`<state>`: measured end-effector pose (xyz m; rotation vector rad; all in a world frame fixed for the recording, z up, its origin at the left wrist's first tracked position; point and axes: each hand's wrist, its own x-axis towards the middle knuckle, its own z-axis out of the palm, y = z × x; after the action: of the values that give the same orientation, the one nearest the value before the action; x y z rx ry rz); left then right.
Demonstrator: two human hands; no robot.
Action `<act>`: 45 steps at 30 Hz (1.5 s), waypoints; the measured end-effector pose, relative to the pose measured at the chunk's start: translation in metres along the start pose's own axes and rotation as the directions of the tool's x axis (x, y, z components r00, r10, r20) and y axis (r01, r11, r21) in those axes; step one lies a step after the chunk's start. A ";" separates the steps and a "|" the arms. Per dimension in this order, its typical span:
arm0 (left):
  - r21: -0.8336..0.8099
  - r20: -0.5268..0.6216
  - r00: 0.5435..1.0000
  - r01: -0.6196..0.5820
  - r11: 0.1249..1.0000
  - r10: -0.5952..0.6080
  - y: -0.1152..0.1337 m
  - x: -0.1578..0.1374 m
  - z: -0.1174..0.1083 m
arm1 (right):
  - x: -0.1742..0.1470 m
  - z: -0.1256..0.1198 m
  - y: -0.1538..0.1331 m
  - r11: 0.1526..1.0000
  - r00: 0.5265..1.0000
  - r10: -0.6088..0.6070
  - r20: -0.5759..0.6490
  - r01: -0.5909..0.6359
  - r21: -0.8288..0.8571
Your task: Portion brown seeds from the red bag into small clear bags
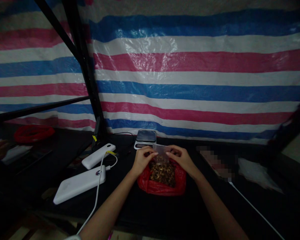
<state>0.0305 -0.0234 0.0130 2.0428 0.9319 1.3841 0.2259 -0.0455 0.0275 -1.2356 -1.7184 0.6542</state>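
The frame is dim overall. White glare scatters over the wrinkled striped sheet (190, 61) at upper centre, while the black surface (165, 211) sinks into deep shadow below. The hands (142, 159) look dull but legible. Corners darken; blocky pixelation masks a flat object (214, 162) at centre right.

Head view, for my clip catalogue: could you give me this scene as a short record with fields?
Left hand: pinches the left edge of a small clear bag
Right hand: pinches its right edge
Below the hands: open red plastic bag holding brownish pieces
Behind the hands: what looks like a small scale
Left side: two white devices, the nearer plugged into a white cable
Right side: crumpled clear plastic; a pixelated object, unidentifiable
Backdrop: striped sheet
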 end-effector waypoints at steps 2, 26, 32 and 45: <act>-0.015 -0.031 0.999 0.018 1.000 -0.018 0.000 0.000 -0.002 | 0.000 -0.003 0.002 0.998 0.998 0.001 0.056 0.002 -0.062; 0.079 0.141 0.990 0.002 0.997 -0.013 0.000 -0.002 0.003 | 0.002 -0.009 0.006 0.969 0.998 -0.020 0.055 0.033 -0.244; 0.133 0.094 0.996 -0.010 0.991 -0.002 -0.001 -0.002 0.003 | 0.002 -0.009 0.006 0.970 0.996 -0.058 0.074 0.073 -0.234; 0.033 0.112 0.994 0.002 0.999 -0.006 -0.001 -0.003 0.002 | 0.001 -0.005 0.005 0.971 0.996 -0.075 0.041 0.082 -0.226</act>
<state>0.0311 -0.0254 0.0098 2.1178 0.9157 1.2454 0.2323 -0.0430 0.0262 -1.3109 -1.8998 0.4416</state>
